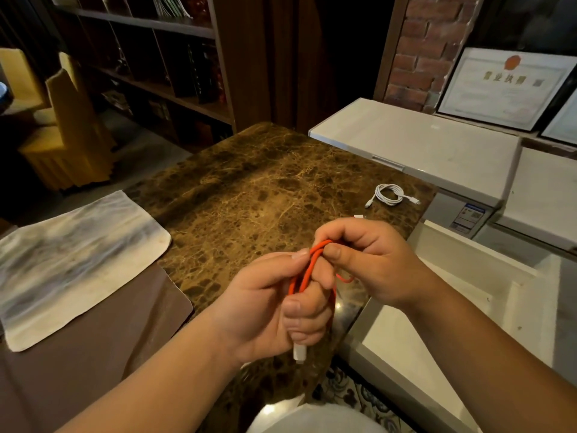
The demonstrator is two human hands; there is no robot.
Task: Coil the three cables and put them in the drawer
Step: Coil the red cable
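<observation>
A red cable (307, 270) is looped between both hands above the near right part of the brown marble table (249, 195). My left hand (281, 307) grips the loops, and a white plug sticks out below its fingers. My right hand (368, 260) pinches the top of the same loops, with a thin red strand trailing under it. A white cable (390, 195) lies coiled on the table near its far right edge. A small white connector (359, 216) peeks out just behind my right hand. An open white drawer (437, 323) is to the right of the table.
A grey-white cloth (75, 264) lies on a brown mat (93, 354) at the left. White cabinets (421, 145) stand beyond the table at the right, with framed certificates (505, 89) above them. A dark bookshelf (156, 73) and a yellow chair (68, 135) stand at the back left.
</observation>
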